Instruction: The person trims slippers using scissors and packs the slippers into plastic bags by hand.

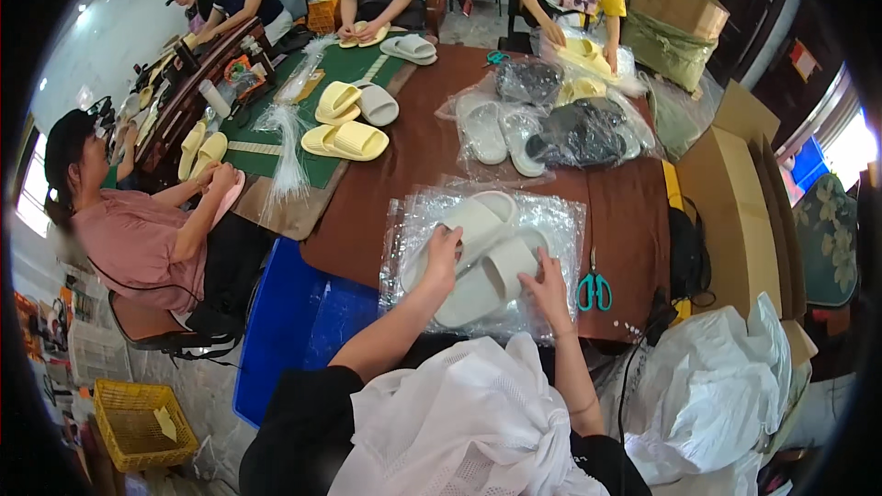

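A pair of pale grey slide slippers lies on a stack of clear plastic bags (568, 230) right in front of me. My left hand (445, 257) grips the left slipper (480, 219) at the side of its strap, fingers bent over the edge. The right slipper (507, 268) is held at its outer side by my right hand (548, 290), thumb and fingers around the strap edge. Teal-handled scissors (594, 292) lie on the brown tabletop to the right of my right hand.
Bagged slippers (574, 129) are heaped at the far right of the brown table (367, 220). Yellow slippers (345, 141) lie farther left. A blue bin (294, 312) stands below the left edge, cardboard boxes (735, 211) at right. Several people work around the tables.
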Action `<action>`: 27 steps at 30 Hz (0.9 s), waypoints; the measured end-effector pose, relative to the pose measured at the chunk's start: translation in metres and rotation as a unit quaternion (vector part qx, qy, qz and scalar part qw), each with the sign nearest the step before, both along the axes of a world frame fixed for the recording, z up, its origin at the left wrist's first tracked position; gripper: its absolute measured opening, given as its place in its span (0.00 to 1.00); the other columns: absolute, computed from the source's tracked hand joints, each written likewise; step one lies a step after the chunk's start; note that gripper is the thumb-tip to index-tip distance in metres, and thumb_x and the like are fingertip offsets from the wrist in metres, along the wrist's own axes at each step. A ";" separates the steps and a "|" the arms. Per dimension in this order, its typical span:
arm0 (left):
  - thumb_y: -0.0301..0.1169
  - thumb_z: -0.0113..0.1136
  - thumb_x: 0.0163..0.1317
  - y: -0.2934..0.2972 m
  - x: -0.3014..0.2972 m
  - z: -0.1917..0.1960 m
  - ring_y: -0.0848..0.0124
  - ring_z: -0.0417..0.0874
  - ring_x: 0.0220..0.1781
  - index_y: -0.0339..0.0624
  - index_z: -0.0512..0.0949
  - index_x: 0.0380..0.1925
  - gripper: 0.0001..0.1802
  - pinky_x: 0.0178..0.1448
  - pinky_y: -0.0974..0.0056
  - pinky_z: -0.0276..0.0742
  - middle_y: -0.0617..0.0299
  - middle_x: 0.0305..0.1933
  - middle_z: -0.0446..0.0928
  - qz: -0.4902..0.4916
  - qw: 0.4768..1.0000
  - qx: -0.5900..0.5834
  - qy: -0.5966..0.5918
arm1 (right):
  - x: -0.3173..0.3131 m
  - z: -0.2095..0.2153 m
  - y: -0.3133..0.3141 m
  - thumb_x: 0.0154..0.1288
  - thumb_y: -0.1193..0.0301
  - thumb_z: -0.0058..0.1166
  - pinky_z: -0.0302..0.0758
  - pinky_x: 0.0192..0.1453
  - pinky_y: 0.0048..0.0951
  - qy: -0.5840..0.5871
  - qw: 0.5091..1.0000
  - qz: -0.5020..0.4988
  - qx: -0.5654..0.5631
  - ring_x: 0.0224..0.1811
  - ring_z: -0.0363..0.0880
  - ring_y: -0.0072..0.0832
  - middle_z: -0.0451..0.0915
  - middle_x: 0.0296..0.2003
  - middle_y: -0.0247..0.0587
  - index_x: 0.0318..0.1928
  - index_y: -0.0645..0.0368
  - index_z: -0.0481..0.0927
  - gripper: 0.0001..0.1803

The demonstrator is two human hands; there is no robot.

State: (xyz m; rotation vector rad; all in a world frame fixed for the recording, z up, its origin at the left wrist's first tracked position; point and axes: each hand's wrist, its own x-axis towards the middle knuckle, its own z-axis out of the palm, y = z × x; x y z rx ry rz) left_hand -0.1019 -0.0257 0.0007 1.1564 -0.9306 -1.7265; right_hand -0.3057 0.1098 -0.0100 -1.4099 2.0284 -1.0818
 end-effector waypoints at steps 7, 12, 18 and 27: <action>0.37 0.56 0.68 0.037 0.059 0.068 0.75 0.77 0.52 0.35 0.76 0.55 0.20 0.57 0.68 0.72 0.60 0.50 0.81 -0.075 0.982 -0.159 -0.070 | -0.043 0.001 0.009 0.61 0.67 0.64 0.70 0.37 0.24 -0.108 0.992 -0.058 -0.019 0.32 0.71 0.20 0.78 0.31 0.33 0.55 0.60 0.82 0.21; 0.38 0.55 0.69 0.053 0.083 0.082 0.70 0.82 0.48 0.37 0.79 0.52 0.19 0.56 0.64 0.75 0.55 0.46 0.84 -0.344 0.870 -0.298 -0.190 | -0.051 0.026 -0.011 0.62 0.65 0.63 0.72 0.36 0.24 -0.094 0.992 -0.078 -0.036 0.30 0.73 0.19 0.80 0.28 0.33 0.53 0.60 0.84 0.20; 0.31 0.58 0.67 0.064 0.064 0.083 0.71 0.83 0.49 0.35 0.81 0.49 0.14 0.57 0.65 0.75 0.56 0.46 0.84 -0.403 0.859 -0.296 -0.114 | -0.048 0.050 -0.044 0.62 0.64 0.63 0.73 0.38 0.25 -0.079 0.994 -0.062 0.032 0.31 0.76 0.20 0.84 0.29 0.37 0.50 0.59 0.85 0.18; 0.36 0.63 0.63 0.076 0.039 0.087 0.70 0.85 0.37 0.36 0.85 0.36 0.12 0.46 0.66 0.78 0.58 0.34 0.86 -0.368 0.853 -0.362 -0.072 | -0.068 0.073 -0.072 0.64 0.62 0.62 0.71 0.33 0.20 -0.106 0.992 0.039 0.055 0.30 0.76 0.16 0.84 0.31 0.32 0.48 0.59 0.87 0.17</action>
